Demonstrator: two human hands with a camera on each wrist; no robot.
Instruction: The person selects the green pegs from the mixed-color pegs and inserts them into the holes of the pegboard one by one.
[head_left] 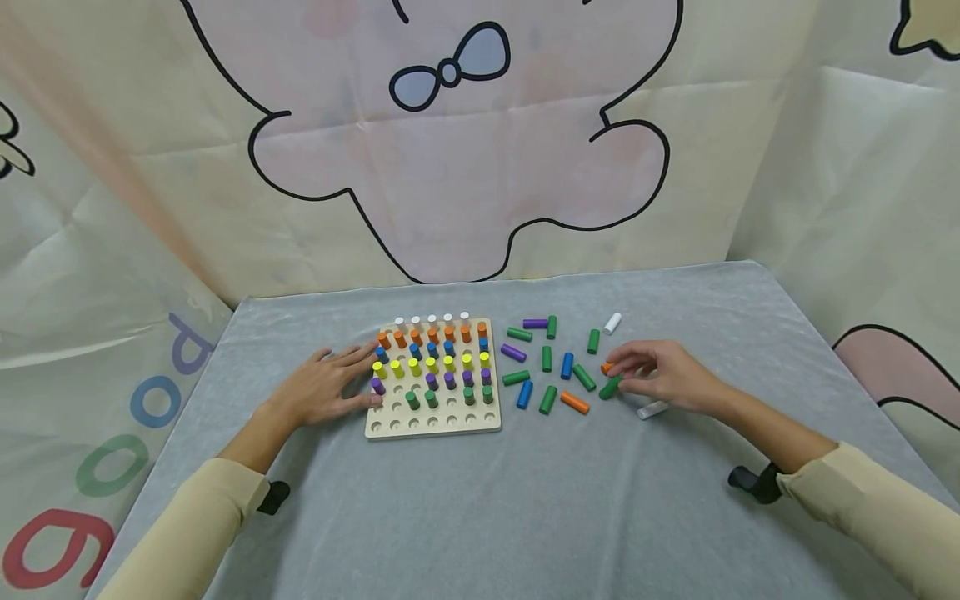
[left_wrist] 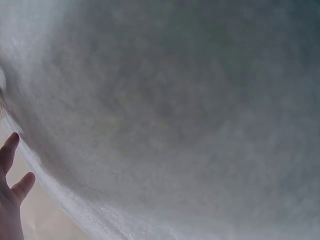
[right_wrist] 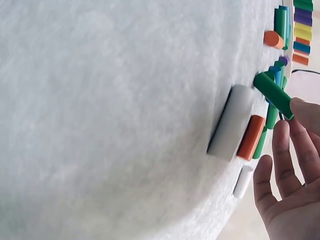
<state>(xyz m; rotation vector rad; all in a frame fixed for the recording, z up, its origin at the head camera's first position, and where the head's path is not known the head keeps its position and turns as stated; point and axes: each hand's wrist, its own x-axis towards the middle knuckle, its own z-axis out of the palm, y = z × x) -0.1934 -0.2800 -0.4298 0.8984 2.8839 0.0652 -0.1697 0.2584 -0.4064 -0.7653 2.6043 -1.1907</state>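
A pale wooden pegboard (head_left: pixel 450 423) stands left of centre in the head view, with rows of white, orange, blue, yellow, purple and green pegs upright in its holes. My left hand (head_left: pixel 330 387) touches the board's left side with extended fingers; only some of its fingers (left_wrist: pixel 22 186) show in the left wrist view. Over at the right, my right hand (head_left: pixel 667 375) pinches a green peg (right_wrist: pixel 272 94) between thumb and fingertips, its free end tilted outward. An orange peg (right_wrist: pixel 251 137) and a white peg (right_wrist: pixel 232 122) lie close by that hand.
Loose pegs in green, blue, purple, orange and white lie scattered between the board and my right hand, among them an orange peg (head_left: pixel 574 402) and a blue peg (head_left: pixel 524 394). A grey cloth (head_left: pixel 480 517) covers the table. A printed curtain (head_left: pixel 450 183) hangs behind.
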